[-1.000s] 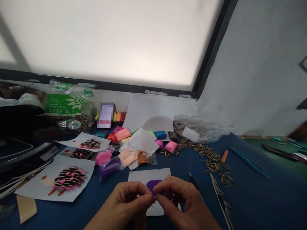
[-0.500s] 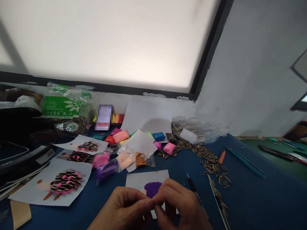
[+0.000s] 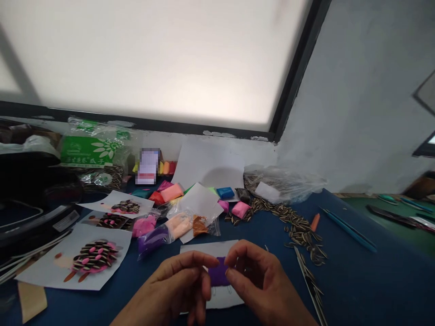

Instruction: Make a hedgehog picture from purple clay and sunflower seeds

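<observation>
In the head view, a white sheet of paper [image 3: 224,299] lies under my hands, bearing a flattened purple clay shape [image 3: 217,275] with small drawn legs below it. My left hand [image 3: 180,280] hovers over the sheet's left part, its index finger stretched toward the purple clay and its thumb apart from it. From the right, my right hand [image 3: 260,280] curves over the sheet, with a small gap between thumb and index fingertip beside the clay. I see nothing held in either hand. Part of the clay and sheet is hidden behind my fingers.
To the left lie finished seed-and-clay hedgehog pictures [image 3: 95,258]. Bagged purple clay [image 3: 152,240] and other colour packets sit ahead. Sunflower seeds [image 3: 295,222] spread to the right, near silver tweezers [image 3: 309,285] and blue tweezers [image 3: 350,231]. A phone [image 3: 147,166] stands behind.
My fingertips, pressed together before, have come apart. Both hands have opened, uncovering more of the purple clay and the drawn legs; the right hand now covers most of the pen.
</observation>
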Demonstrator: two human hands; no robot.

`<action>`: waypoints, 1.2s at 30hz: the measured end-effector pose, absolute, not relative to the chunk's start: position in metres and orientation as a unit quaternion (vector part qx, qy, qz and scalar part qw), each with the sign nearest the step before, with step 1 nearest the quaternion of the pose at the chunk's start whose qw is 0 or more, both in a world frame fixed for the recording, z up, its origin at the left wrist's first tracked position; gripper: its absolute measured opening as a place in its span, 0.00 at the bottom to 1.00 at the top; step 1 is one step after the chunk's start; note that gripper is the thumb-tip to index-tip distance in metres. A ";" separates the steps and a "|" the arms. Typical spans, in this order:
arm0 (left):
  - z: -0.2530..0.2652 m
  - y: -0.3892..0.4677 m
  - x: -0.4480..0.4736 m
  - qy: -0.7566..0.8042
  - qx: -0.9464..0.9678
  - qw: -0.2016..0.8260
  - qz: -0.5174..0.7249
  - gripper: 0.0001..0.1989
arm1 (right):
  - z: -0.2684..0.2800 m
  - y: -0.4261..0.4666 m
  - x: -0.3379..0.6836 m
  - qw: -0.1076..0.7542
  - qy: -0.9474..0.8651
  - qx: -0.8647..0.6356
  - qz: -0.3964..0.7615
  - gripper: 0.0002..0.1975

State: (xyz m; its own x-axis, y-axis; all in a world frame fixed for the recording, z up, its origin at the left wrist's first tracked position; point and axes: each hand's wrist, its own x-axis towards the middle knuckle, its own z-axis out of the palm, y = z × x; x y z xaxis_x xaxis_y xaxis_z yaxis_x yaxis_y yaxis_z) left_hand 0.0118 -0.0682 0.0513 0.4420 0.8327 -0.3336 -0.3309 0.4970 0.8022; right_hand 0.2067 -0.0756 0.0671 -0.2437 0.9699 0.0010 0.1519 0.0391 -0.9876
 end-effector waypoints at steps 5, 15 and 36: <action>0.046 -0.071 0.014 0.383 0.329 0.781 0.367 0.20 | 0.071 -0.079 0.202 0.389 -0.623 -0.456 0.502 0.06; 0.037 -0.072 0.019 0.399 0.380 0.765 0.333 0.26 | 0.053 -0.076 0.202 0.388 -0.646 -0.448 0.480 0.07; 0.030 -0.064 0.020 0.374 0.343 0.786 0.354 0.29 | 0.076 -0.078 0.208 0.389 -0.577 -0.450 0.560 0.06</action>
